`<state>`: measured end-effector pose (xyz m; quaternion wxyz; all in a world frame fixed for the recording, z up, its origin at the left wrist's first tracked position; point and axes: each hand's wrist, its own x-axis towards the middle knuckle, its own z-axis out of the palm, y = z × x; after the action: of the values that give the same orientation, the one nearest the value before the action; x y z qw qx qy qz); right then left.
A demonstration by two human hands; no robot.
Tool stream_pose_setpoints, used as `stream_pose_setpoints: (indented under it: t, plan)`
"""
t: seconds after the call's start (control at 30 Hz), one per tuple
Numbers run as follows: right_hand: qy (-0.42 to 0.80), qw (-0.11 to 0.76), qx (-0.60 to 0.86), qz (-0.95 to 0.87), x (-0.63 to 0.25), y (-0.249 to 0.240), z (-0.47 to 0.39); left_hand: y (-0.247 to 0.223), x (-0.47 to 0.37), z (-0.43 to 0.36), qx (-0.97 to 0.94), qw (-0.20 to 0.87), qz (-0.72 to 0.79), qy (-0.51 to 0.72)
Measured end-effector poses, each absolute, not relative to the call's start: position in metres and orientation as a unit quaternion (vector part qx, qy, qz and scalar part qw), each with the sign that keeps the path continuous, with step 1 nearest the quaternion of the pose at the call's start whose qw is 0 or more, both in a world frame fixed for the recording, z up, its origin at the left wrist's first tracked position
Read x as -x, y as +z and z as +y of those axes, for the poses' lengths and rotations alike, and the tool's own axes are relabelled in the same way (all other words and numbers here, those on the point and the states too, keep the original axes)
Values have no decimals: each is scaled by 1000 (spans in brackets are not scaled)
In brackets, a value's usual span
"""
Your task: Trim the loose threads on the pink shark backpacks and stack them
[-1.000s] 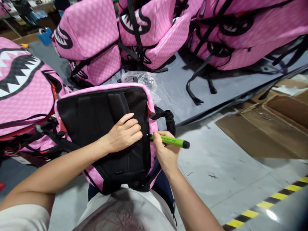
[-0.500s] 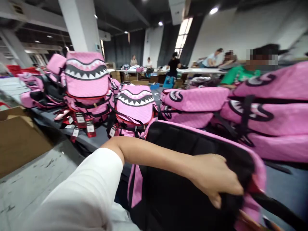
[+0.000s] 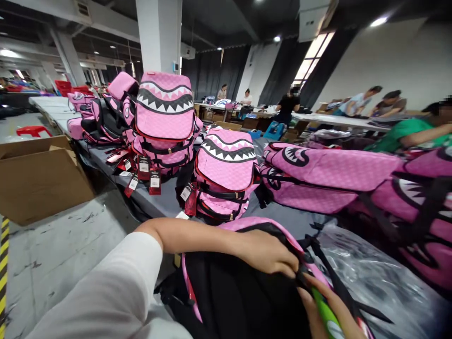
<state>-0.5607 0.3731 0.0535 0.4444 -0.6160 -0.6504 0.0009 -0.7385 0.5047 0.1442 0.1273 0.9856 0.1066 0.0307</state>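
A pink backpack (image 3: pixel 247 301) with a black padded back lies before me, its back side up. My left hand (image 3: pixel 270 252) reaches across it, fingers closed on the bag's edge at the right. Beside it, my right hand (image 3: pixel 328 301) touches the same edge and holds a green tool (image 3: pixel 325 313); the tool's tip is hidden between the hands. A black strap (image 3: pixel 339 282) runs along the bag's right side. Just beyond stands a pink backpack with a shark-mouth print (image 3: pixel 228 160), red tags (image 3: pixel 190 200) hanging at its left.
More pink backpacks (image 3: pixel 164 108) are piled at the left and right (image 3: pixel 328 174) of the grey table. Clear plastic (image 3: pixel 374 278) lies at the right. An open cardboard box (image 3: pixel 42 183) sits at the left. A person in green (image 3: pixel 406 134) is at the far right.
The view has swung right to left, showing more box and floor. My left hand has moved to the bag's edge, beside my right hand, which now shows with the green tool. Clear plastic has come into view.
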Motion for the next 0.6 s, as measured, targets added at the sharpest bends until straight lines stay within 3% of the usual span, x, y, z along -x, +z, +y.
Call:
stream_pose_setpoints:
  t: [0.13,0.33,0.6]
  plan:
    - [-41,449,645,-617,572,50,374,159,734,513,-976,-2,149,156]
    - [-115,485,558,-663,599,41,354,148,698,544,-984,21,171,-36]
    - [-123,492,558,-657,598,30,345,139,698,525,-993,-106,48,0]
